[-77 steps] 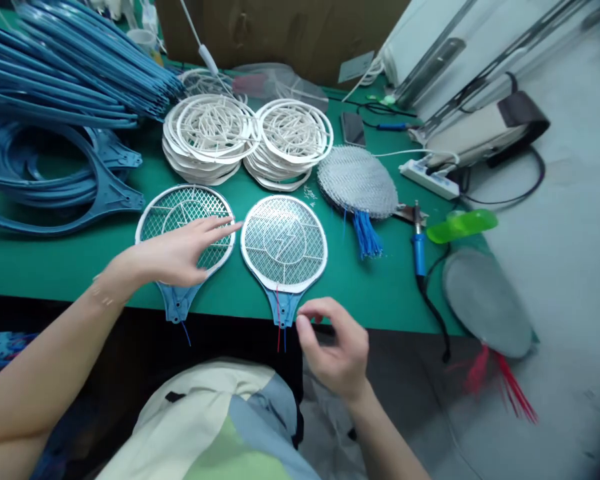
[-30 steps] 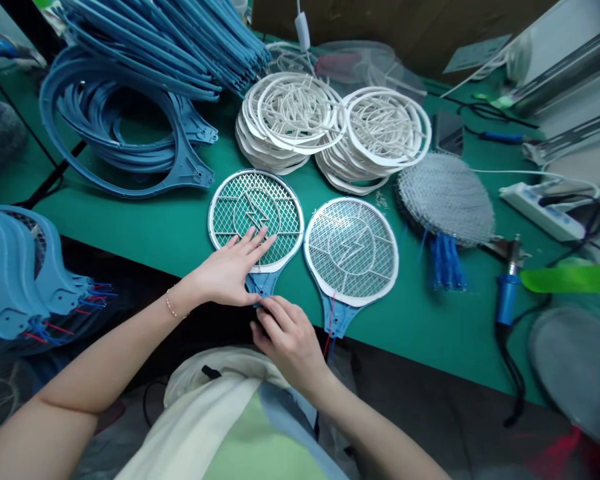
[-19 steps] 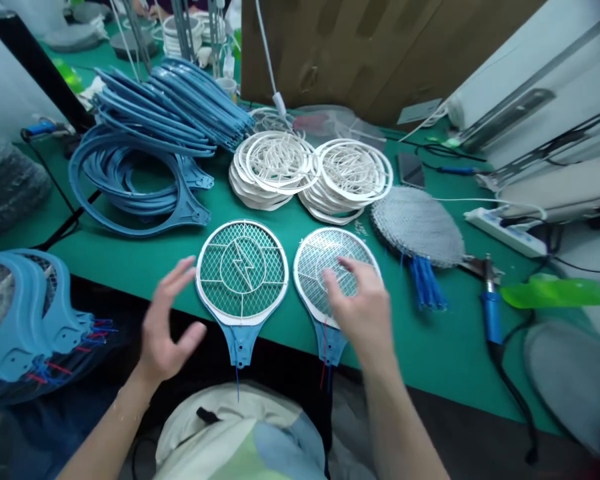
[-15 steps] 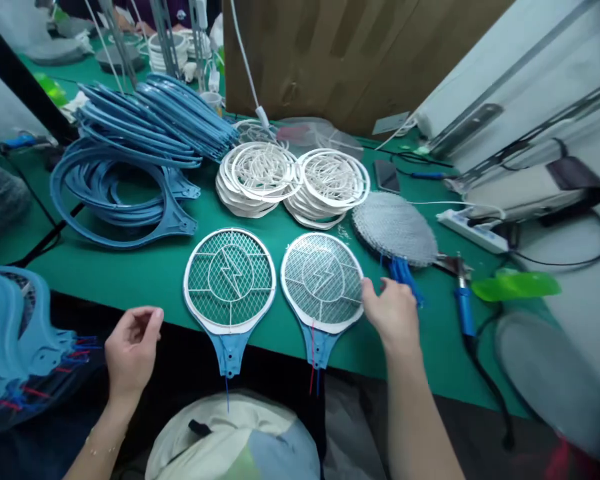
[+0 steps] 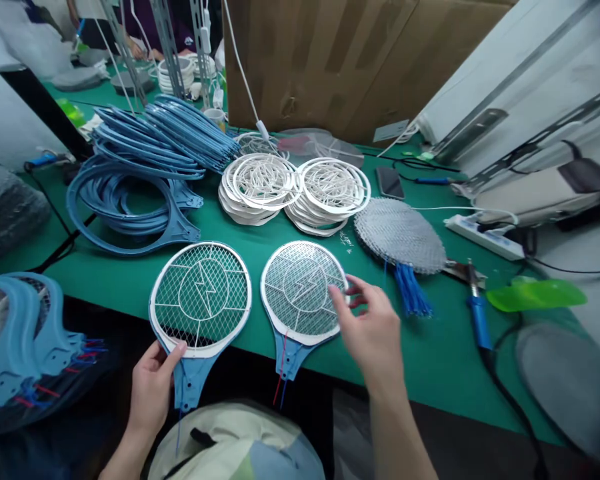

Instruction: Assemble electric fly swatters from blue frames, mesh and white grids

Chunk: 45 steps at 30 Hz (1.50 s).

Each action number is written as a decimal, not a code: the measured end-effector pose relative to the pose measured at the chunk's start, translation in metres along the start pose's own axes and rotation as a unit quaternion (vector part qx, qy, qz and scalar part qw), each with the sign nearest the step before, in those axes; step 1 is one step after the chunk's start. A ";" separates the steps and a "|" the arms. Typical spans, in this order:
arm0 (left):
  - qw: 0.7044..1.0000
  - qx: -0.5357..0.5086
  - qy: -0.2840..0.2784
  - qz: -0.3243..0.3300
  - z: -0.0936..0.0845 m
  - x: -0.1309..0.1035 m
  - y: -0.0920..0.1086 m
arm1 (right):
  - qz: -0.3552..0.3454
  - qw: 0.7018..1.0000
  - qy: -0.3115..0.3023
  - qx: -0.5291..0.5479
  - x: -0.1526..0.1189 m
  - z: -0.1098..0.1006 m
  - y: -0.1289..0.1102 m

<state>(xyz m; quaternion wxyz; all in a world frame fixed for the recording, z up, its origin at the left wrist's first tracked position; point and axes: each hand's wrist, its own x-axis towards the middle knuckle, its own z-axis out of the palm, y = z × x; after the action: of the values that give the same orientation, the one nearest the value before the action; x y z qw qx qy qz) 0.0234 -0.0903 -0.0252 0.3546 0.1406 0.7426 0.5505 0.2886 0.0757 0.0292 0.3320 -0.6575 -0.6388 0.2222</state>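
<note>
Two electric mosquito swatter heads lie before me, each with a white rim, a lightning-bolt grille and a blue neck. The left swatter head [image 5: 201, 291] shows open mesh, with a blue wire hanging from its neck. My left hand [image 5: 156, 380] pinches its lower left rim, thumb on top. On the right swatter head [image 5: 304, 288], denser grey mesh fills the frame; a red and a blue wire hang below. My right hand [image 5: 370, 320] holds its right edge between thumb and fingers. The fingertips are partly hidden behind the rim.
Blue frames [image 5: 135, 193] are piled at the back left, white rings [image 5: 265, 183] at back centre. Round mesh sheets [image 5: 400, 233] with blue wires lie right, near a soldering iron [image 5: 476, 310]. More blue frames [image 5: 25, 340] stand at lower left. A cardboard box [image 5: 325, 60] stands behind.
My left hand has come in from the left, gripped the left swatter head and drawn it nearer. My right hand has moved left, now holding the right head, which appears shifted slightly left.
</note>
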 end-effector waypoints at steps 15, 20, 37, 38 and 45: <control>0.732 0.308 -0.064 0.605 0.067 -0.022 0.106 | 0.075 0.935 0.032 0.346 -0.042 -0.021 -0.051; 0.942 0.147 -0.210 0.218 0.089 0.022 0.102 | 0.228 0.867 -0.021 0.444 -0.036 -0.021 0.013; 0.943 0.084 -0.320 0.040 0.167 0.071 0.096 | 0.112 0.980 -0.020 0.164 0.012 -0.014 0.048; 0.945 0.085 -0.314 0.041 0.166 0.072 0.093 | 0.103 0.987 -0.026 0.123 0.012 -0.011 0.051; 0.944 0.148 -0.283 0.085 0.163 0.071 0.073 | 0.142 0.972 -0.098 -0.160 0.014 0.000 0.052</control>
<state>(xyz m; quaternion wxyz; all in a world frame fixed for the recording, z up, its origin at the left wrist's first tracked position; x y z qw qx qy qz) 0.0708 0.0949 -0.0082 0.4773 0.4047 0.6699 0.3996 0.3261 0.0916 -0.0068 0.1236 -0.7614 -0.5953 0.2252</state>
